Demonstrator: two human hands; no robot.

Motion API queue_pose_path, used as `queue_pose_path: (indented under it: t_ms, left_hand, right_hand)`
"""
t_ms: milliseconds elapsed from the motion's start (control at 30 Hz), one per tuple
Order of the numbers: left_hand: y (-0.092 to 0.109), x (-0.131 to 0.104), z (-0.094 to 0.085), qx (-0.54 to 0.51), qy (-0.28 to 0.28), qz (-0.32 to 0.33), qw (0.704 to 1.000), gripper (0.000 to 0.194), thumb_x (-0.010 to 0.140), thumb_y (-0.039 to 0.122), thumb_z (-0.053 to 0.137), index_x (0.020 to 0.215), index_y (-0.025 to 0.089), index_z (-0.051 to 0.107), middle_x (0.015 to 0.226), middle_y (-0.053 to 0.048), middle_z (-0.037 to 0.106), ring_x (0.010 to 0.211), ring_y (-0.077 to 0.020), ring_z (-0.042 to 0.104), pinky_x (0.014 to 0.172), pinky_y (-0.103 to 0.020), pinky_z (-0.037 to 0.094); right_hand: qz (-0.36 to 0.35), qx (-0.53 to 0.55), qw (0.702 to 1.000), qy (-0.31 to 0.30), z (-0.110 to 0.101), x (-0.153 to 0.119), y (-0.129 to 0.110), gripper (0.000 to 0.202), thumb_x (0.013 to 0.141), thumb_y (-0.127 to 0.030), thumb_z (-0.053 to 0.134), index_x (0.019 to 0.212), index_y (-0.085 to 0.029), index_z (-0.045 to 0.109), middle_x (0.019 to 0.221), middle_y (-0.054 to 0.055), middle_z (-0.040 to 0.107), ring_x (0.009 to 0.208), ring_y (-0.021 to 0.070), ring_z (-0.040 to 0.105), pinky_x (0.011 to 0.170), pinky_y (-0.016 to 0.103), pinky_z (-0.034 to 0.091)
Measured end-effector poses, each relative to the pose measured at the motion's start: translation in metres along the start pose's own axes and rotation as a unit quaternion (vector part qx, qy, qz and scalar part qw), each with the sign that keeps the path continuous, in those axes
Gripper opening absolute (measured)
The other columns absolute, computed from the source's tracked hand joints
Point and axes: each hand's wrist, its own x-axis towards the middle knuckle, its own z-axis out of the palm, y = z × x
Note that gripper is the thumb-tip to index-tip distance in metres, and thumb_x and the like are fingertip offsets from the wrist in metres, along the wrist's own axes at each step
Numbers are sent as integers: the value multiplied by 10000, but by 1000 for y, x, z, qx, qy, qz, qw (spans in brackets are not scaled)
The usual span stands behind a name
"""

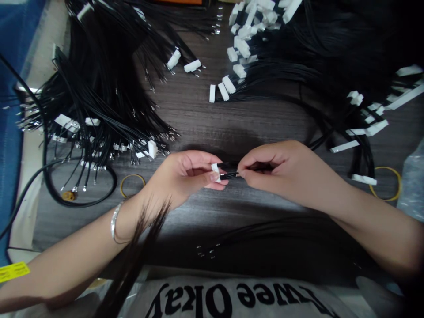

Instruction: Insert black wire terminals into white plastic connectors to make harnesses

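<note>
Near the middle of the dark wood-grain table (pixel 198 119), my left hand (pixel 185 176) pinches a small white connector (pixel 215 171) between thumb and fingers. Black wires (pixel 230 175) run from the connector toward the right. Just right of it, my right hand (pixel 274 170) has thumb and index finger closed on these black wires, a short gap from the connector. Part of the wires is hidden behind the right hand's fingers. Several loose black wires with metal ends (pixel 212 251) lie below the hands, near the table's front edge.
A big bundle of black wires (pixel 109 88) with metal tips covers the left. More wires with white connectors (pixel 241 46) lie at the upper right. Yellow bands (pixel 399 185) lie at right and left, a looped black cable (pixel 46 176) at left, and clear plastic (pixel 412 181) at far right.
</note>
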Motion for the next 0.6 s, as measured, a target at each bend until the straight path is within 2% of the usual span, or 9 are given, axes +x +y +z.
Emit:
queue_pose_path:
  t_ms: [167,433,600]
  left_hand:
    - [2,-1,2,26,7,-12,1000,113,740,82,651,851,84,632,750,-30,707,719,-157,694,717,-250,579]
    - [-1,-1,-1,10,-2,-4,1000,138,736,94,660,870,94,627,774,-35,703,740,-173,693,736,-299,579]
    - [-1,-2,0,18,-1,2,1000,124,734,93,658,854,106,631,739,-6,693,726,-157,692,732,-279,578]
  right_hand:
    - [-25,-24,999,-1,0,0,1,96,732,-171,568,717,-178,663,661,-37,620,576,67,526,525,185,383]
    - [-56,-55,997,8,0,-1,-1,110,737,-138,555,705,-184,650,641,-43,599,572,62,517,540,180,379]
    - [-86,-62,994,26,7,-1,-2,116,752,-129,545,707,-172,643,641,-35,578,579,58,499,560,185,377]
